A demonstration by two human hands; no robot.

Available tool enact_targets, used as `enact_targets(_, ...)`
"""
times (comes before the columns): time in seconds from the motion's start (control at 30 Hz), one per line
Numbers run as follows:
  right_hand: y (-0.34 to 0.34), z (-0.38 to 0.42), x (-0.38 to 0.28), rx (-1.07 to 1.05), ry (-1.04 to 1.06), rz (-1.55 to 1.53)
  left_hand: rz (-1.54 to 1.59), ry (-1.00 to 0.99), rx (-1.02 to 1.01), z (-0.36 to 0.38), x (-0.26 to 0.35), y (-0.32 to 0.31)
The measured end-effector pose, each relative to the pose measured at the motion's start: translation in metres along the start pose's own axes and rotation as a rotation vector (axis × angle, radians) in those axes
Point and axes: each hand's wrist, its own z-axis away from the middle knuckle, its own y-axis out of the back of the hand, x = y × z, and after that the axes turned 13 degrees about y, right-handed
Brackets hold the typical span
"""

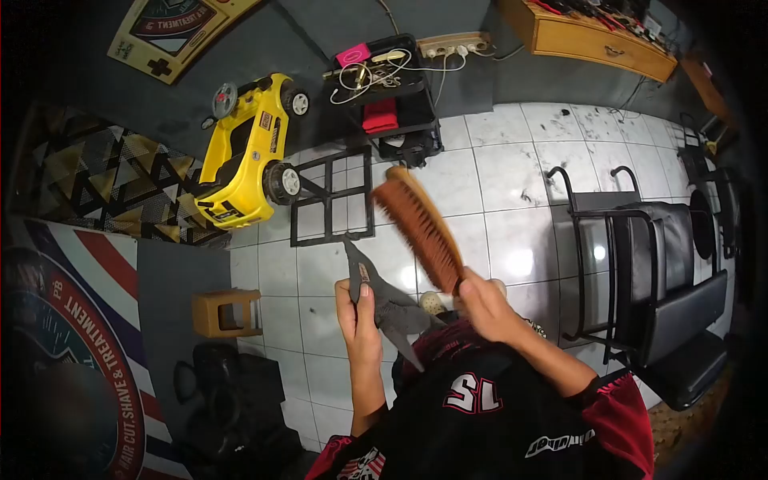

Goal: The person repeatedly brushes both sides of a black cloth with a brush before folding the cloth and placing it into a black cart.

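My right hand (486, 306) is closed round the handle of a wooden brush (418, 230). The brush is raised at a slant, its long brown bristles facing left. In my left hand (362, 320) is a dark grey cloth (388, 308) with a small printed label, pinched under the thumb near its upper end. The rest of the cloth hangs down toward the front of the black and red shirt (512, 400). Brush and cloth are apart.
Ahead stand a yellow toy car (240, 156), a black metal frame (332, 196) and a black trolley (398, 104) with cables. A black barber chair (652, 256) is on the right, a brown stool (226, 313) on the left. Hair clippings lie on the tiled floor (512, 188).
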Motion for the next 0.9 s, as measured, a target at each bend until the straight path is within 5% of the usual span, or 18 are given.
enact_targets(0.1, -0.012, 0.0, 0.02, -0.184, 0.172, 0.199, 0.106, 0.084, -0.042, -0.004, 0.01, -0.008)
enact_targets(0.2, -0.01, 0.009, 0.081, -0.257, -0.079, 0.557, 0.046, -0.142, -0.03, -0.018, 0.001, -0.002)
enact_targets(0.33, 0.019, 0.032, 0.167, -0.25, -0.24, 0.775, 0.075, -0.106, -0.066, -0.019, -0.002, -0.008)
enact_targets(0.43, 0.018, 0.025, 0.132, -0.179, -0.39, 0.753, 0.149, -0.084, -0.081, -0.019, -0.002, -0.003)
enact_targets(0.63, -0.002, -0.003, 0.014, 0.081, -0.196, -0.082, 0.13, 0.037, -0.256, -0.023, 0.008, 0.008)
enact_targets(0.73, -0.002, -0.007, 0.006, -0.391, -0.351, -0.447, 0.043, -0.197, -0.386, -0.028, 0.007, 0.017)
enact_targets(0.83, -0.005, -0.004, 0.044, -0.437, -0.408, 0.02, 0.088, -0.356, -0.424, -0.033, 0.012, 0.031)
enact_targets(0.9, 0.0, 0.024, 0.12, -0.413, -0.215, 0.255, -0.007, -0.276, -0.448, -0.031, 0.01, 0.037)
